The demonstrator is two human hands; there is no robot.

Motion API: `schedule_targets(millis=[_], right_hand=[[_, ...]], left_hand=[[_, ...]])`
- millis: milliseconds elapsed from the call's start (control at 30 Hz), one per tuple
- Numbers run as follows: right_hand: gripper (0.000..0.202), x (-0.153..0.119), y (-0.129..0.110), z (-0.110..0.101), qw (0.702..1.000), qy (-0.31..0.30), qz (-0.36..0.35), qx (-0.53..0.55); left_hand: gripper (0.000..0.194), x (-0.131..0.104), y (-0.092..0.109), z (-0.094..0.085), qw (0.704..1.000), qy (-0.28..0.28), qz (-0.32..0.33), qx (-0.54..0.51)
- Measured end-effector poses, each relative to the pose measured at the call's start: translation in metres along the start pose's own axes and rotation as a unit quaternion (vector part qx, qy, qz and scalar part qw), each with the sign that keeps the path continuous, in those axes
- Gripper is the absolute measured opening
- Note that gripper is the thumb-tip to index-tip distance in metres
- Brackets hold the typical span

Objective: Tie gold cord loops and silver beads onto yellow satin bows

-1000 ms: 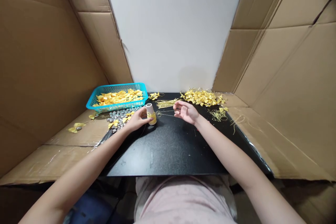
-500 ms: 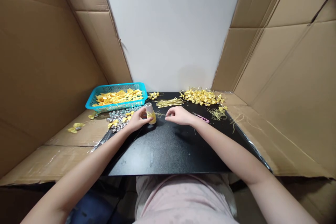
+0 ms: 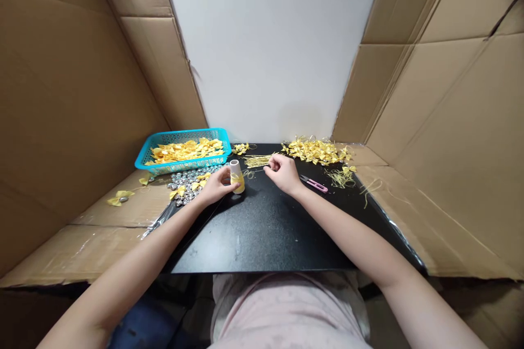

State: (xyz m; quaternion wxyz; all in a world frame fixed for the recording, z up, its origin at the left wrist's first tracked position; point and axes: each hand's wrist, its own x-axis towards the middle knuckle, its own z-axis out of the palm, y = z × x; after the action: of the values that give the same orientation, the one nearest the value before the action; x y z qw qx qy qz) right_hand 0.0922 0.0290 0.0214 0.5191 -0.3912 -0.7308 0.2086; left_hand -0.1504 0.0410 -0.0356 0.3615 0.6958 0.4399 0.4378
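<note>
My left hand (image 3: 218, 185) is closed round the lower part of a white cone-shaped spool (image 3: 234, 169) wound with yellow thread. The spool stands upright at the left of the black table. My right hand (image 3: 283, 174), its fingers pinched together, holds yellow thread (image 3: 258, 170) that runs across from the spool. Some loose curls of thread lie just right of the spool. Behind my right hand is a bundle of cut yellow strands (image 3: 256, 161). Pink thread snips (image 3: 314, 183) lie to the right of that hand.
A turquoise basket (image 3: 141, 162) of yellow bows stands at the back left. Silver beads (image 3: 186, 181) with a few bows lie before it. A pile of yellow bows (image 3: 315, 150) and a tangle of threads (image 3: 339, 178) are at the right. Cardboard walls (image 3: 450, 109) flank the black table (image 3: 245, 240).
My right hand has moved slightly right and up, away from the spool, with the thread still in its fingers. My left hand stays on the spool.
</note>
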Motion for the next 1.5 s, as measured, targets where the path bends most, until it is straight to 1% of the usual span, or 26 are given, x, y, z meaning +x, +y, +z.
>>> schedule_targets(millis=[67, 100, 167, 200, 267, 300, 333, 367, 400, 533, 733, 833, 900, 967, 1033, 1067, 1100, 1133, 1167, 1200, 1233, 1267, 1300, 1333, 1400, 1500], right_hand=[[0.027, 0.005, 0.005, 0.01, 0.997, 0.069, 0.012, 0.008], [0.029, 0.009, 0.007, 0.015, 0.994, 0.099, 0.034, 0.037], [0.035, 0.016, 0.01, 0.026, 0.972, 0.126, 0.121, 0.159], [0.039, 0.019, 0.012, 0.03, 0.947, 0.116, 0.18, 0.24], [0.046, 0.024, 0.013, 0.034, 0.874, 0.063, 0.289, 0.386], [0.049, 0.026, 0.014, 0.033, 0.841, 0.035, 0.326, 0.431], [0.051, 0.026, 0.015, 0.032, 0.82, 0.016, 0.346, 0.455], [0.052, 0.026, 0.016, 0.031, 0.813, 0.008, 0.355, 0.461], [0.053, 0.026, 0.017, 0.029, 0.817, 0.006, 0.355, 0.454], [0.056, 0.021, 0.023, 0.025, 0.86, 0.005, 0.335, 0.385], [0.058, 0.023, 0.029, 0.034, 0.922, 0.048, 0.282, 0.262], [0.051, 0.025, 0.034, 0.034, 0.943, 0.042, 0.265, 0.198], [0.039, 0.024, 0.037, 0.031, 0.949, 0.039, 0.267, 0.161], [0.027, 0.019, 0.036, 0.028, 0.952, 0.058, 0.272, 0.13], [0.027, 0.01, 0.028, 0.026, 0.966, 0.096, 0.233, 0.051], [0.028, 0.004, 0.021, 0.026, 0.977, 0.103, 0.188, 0.0], [0.026, -0.003, 0.012, 0.028, 0.986, 0.09, 0.127, -0.053], [0.023, -0.01, 0.002, 0.03, 0.993, 0.047, 0.062, -0.094], [0.02, -0.017, -0.009, 0.034, 0.993, -0.028, 0.002, -0.118], [0.018, -0.025, -0.02, 0.039, 0.983, -0.117, -0.044, -0.136], [0.019, -0.032, -0.029, 0.046, 0.964, -0.196, -0.077, -0.159], [0.022, -0.039, -0.037, 0.053, 0.942, -0.259, -0.099, -0.188], [0.027, -0.046, -0.043, 0.06, 0.921, -0.303, -0.117, -0.213], [0.033, -0.052, -0.047, 0.067, 0.904, -0.333, -0.131, -0.234], [0.042, -0.06, -0.051, 0.081, 0.884, -0.363, -0.15, -0.253], [0.044, -0.063, -0.05, 0.098, 0.877, -0.37, -0.153, -0.265]], left_hand=[[0.051, 0.0, 0.002, 0.001, 1.0, 0.0, -0.002, 0.003], [0.051, -0.001, 0.002, 0.001, 1.0, 0.0, -0.003, 0.004], [0.053, -0.001, 0.002, 0.001, 1.0, 0.003, -0.003, 0.005], [0.054, -0.001, 0.002, 0.001, 1.0, 0.006, -0.003, 0.006], [0.056, -0.001, 0.0, 0.001, 1.0, 0.009, -0.004, 0.006], [0.056, -0.001, 0.0, 0.001, 1.0, 0.008, -0.004, 0.004], [0.055, -0.001, 0.0, 0.001, 1.0, 0.007, -0.004, 0.0], [0.056, -0.001, -0.001, 0.001, 1.0, 0.005, -0.005, -0.005], [0.056, -0.001, -0.001, 0.002, 1.0, 0.003, -0.006, -0.01], [0.055, -0.001, 0.002, 0.002, 1.0, 0.002, -0.014, -0.018], [0.054, -0.001, 0.002, 0.002, 1.0, 0.005, -0.016, -0.015], [0.055, -0.001, 0.0, 0.001, 1.0, 0.005, -0.012, -0.016], [0.054, 0.0, -0.001, 0.001, 1.0, 0.003, -0.011, -0.018], [0.052, 0.0, -0.001, 0.001, 1.0, 0.0, -0.013, -0.019], [0.051, 0.0, 0.001, 0.001, 1.0, -0.001, -0.015, -0.02], [0.051, 0.0, 0.001, 0.001, 1.0, -0.003, -0.016, -0.021], [0.052, 0.0, 0.001, 0.001, 1.0, -0.005, -0.017, -0.022], [0.051, 0.0, 0.001, 0.0, 1.0, -0.006, -0.017, -0.024], [0.052, 0.0, 0.001, 0.0, 0.999, -0.008, -0.017, -0.026], [0.052, 0.0, 0.001, 0.0, 0.999, -0.009, -0.017, -0.027], [0.052, 0.0, 0.0, 0.0, 0.999, -0.009, -0.017, -0.028], [0.053, 0.0, -0.001, 0.0, 0.999, -0.008, -0.018, -0.029], [0.053, 0.0, -0.002, 0.0, 0.999, -0.006, -0.019, -0.029], [0.054, 0.0, -0.002, 0.001, 0.999, -0.006, -0.021, -0.029], [0.054, 0.0, -0.002, 0.001, 0.999, -0.008, -0.025, -0.03], [0.055, 0.001, 0.001, 0.0, 0.999, -0.02, -0.029, -0.035]])
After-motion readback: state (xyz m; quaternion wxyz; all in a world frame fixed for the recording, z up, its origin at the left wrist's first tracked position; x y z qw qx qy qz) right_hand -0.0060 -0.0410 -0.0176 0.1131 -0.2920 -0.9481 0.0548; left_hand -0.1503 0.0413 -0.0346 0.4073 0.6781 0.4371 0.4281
